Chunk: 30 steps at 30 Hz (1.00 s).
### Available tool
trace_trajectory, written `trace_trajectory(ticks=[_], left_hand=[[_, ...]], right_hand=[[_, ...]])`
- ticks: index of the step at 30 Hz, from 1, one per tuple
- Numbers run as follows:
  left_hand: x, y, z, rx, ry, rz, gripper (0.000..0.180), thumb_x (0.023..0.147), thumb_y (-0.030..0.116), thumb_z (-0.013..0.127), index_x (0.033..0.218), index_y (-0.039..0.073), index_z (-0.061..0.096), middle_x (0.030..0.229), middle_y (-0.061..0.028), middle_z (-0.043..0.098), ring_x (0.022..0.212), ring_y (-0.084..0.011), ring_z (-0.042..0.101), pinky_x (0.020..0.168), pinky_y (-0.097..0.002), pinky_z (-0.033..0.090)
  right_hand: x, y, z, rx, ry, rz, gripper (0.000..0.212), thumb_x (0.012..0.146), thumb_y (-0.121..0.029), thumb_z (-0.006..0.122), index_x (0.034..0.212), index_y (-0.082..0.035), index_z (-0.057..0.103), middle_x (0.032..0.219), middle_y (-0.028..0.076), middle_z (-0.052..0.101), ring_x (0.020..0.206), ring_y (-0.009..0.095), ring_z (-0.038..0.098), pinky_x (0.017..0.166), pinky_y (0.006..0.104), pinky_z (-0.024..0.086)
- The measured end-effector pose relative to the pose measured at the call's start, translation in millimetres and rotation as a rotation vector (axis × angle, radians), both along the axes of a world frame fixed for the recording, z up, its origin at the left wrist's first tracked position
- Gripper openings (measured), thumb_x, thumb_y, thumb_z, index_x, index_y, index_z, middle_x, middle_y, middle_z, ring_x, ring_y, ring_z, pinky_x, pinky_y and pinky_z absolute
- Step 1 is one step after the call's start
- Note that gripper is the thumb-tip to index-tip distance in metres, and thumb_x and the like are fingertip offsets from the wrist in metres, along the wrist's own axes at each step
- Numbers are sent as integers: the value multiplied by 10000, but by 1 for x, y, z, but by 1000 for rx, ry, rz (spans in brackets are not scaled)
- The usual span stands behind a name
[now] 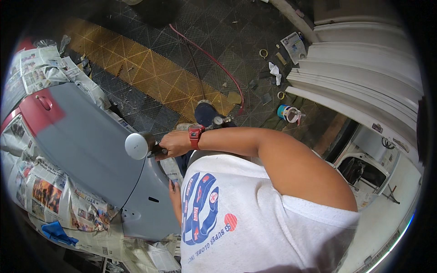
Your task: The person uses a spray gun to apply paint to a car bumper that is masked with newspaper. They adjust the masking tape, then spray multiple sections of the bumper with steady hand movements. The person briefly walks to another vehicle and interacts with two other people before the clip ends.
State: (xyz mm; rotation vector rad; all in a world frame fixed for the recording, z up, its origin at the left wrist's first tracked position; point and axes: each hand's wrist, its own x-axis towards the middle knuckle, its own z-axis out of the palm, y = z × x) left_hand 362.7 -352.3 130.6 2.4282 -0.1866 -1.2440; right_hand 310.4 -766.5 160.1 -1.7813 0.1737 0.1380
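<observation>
My right hand (175, 144), with a red watch on its wrist, is closed around a spray gun (156, 152). On the gun sits a silver cup with a round white lid (136, 146), tilted toward the car. Just beyond the cup lies the grey car body panel (93, 132), with an unpainted-looking red patch around the door handle (44, 102). Lower down, my left hand (174, 190) shows beside the panel edge, partly hidden by my shirt. Its fingers look curled, but what they hold is unclear. A round gauge (218, 120) shows past my right wrist.
Newspaper masking (50, 186) surrounds the panel, with a blue cloth (59, 233) on it. A red hose (214, 59) curves over the black and yellow tiled floor (136, 52). A paint can (289, 113), tape rolls (263, 53) and crumpled white paper (275, 73) lie on the right.
</observation>
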Motion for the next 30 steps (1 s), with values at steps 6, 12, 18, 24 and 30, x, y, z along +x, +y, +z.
trace_trajectory(ticks=[6,12,18,24,30], left_hand=[[31,-13,-7,48,118,-92,699,1120,414,565,1651,3,371,1594,-265,527,1462,-351,529,1197,-387,405],[68,-33,-43,135,350,-223,731,1107,417,608,1660,10,358,1592,-244,531,1454,-313,540,1182,-375,426],[71,-172,-63,-111,288,-268,653,1103,354,614,1636,29,423,1558,-238,566,1408,-297,584,1134,-378,470],[4,-281,-33,-186,194,-695,599,1073,293,657,1572,0,498,1514,-247,598,1379,-372,596,1139,-424,466],[-100,-392,-81,-171,320,-1182,613,1014,326,707,1518,20,541,1458,-270,605,1319,-450,595,1125,-501,474]], right_hand=[[-4,1,-3,-110,26,-41,677,999,-674,598,913,-20,751,857,217,738,852,454,711,760,542,570],[-35,-5,-29,-168,84,-210,687,983,-715,581,1005,-52,757,933,196,754,911,430,722,793,538,577],[-82,-26,-93,-140,9,-559,613,919,-588,770,1238,-67,716,1087,177,701,1044,374,696,914,463,563],[-145,-99,-191,-260,164,-541,416,955,-289,725,1293,-47,698,1381,171,644,1269,383,578,1111,426,462],[-232,-207,-386,-99,475,-592,332,988,-228,673,1265,-53,719,1310,206,699,1191,367,653,1010,419,520]])
